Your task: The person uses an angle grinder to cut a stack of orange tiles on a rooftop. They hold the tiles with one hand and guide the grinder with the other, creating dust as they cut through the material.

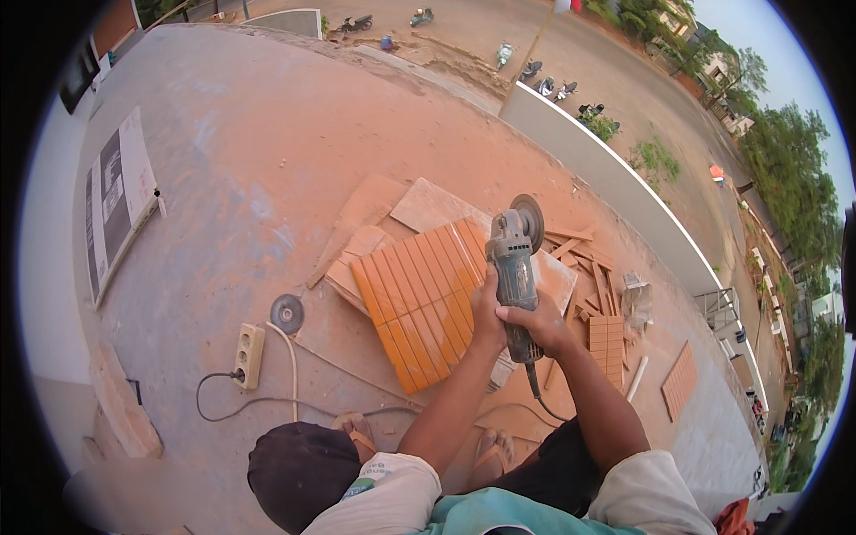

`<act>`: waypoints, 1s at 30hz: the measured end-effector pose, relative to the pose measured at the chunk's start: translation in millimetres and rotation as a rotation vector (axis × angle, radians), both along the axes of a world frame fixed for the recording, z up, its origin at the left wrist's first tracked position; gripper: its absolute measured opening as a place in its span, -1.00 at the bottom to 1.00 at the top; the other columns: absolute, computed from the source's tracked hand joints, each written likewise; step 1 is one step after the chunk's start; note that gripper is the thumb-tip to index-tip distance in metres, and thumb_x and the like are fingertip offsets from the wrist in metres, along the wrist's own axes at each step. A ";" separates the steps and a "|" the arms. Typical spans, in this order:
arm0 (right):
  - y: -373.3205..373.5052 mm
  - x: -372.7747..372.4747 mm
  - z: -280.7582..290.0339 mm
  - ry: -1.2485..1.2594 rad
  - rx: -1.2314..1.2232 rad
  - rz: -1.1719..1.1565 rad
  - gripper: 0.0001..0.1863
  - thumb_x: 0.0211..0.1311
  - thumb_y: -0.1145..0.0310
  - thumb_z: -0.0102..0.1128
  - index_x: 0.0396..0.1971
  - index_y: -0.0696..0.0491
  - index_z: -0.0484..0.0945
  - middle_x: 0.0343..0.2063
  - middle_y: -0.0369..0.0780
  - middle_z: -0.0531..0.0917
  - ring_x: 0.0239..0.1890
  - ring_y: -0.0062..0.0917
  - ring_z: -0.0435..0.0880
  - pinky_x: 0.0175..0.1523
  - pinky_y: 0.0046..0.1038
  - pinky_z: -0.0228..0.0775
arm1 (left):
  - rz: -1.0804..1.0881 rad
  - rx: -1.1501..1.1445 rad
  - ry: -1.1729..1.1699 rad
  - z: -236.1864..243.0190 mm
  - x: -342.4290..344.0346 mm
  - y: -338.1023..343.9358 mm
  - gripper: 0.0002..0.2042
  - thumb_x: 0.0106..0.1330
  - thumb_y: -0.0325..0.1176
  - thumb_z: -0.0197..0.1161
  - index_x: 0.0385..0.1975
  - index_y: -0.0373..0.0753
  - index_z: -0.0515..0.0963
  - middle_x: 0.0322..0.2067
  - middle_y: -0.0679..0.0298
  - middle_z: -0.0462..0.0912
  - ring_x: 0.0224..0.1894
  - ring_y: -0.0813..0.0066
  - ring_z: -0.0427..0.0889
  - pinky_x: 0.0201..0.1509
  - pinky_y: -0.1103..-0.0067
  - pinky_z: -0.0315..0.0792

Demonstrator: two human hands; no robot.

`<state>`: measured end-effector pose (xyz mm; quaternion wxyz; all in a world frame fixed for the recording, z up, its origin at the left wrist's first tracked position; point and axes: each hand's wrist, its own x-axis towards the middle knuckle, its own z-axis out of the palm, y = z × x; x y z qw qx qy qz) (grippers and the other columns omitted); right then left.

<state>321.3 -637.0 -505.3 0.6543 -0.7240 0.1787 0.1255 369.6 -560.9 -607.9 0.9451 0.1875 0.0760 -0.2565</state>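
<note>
In front of me, both my hands are closed round a grey-green angle grinder (514, 281) held with its head pointing away. My left hand (487, 308) grips the left side of the body, while my right hand (538, 325) wraps the rear, thumb across the top. The round cutting disc (530, 220) sits at the far right of the tool's head. A dark cord (535, 383) hangs from its back end. Just left of the grinder lies a glossy orange grooved tile (415, 308), tilted on dusty boards (352, 259). My left fingers are partly hidden behind the tool.
Cut tile strips (597, 281) and a smaller grooved piece (606, 343) lie to the right; another grooved tile (679, 382) is beyond. At left are a loose disc (287, 313) and a power strip (249, 355) with cables. A low white wall (615, 169) borders the dusty floor.
</note>
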 end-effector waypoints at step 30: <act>-18.4 54.9 6.1 -0.031 -0.241 0.049 -0.33 -0.16 0.03 0.53 -0.11 0.21 0.56 -0.26 -0.08 0.64 -0.25 -0.42 0.65 -0.15 -0.39 0.48 | 0.276 1.451 0.019 -112.7 -7.0 172.5 -0.36 0.10 -0.49 0.47 0.10 -0.54 0.23 -0.01 -0.04 0.52 -0.02 0.22 0.59 0.06 0.41 0.51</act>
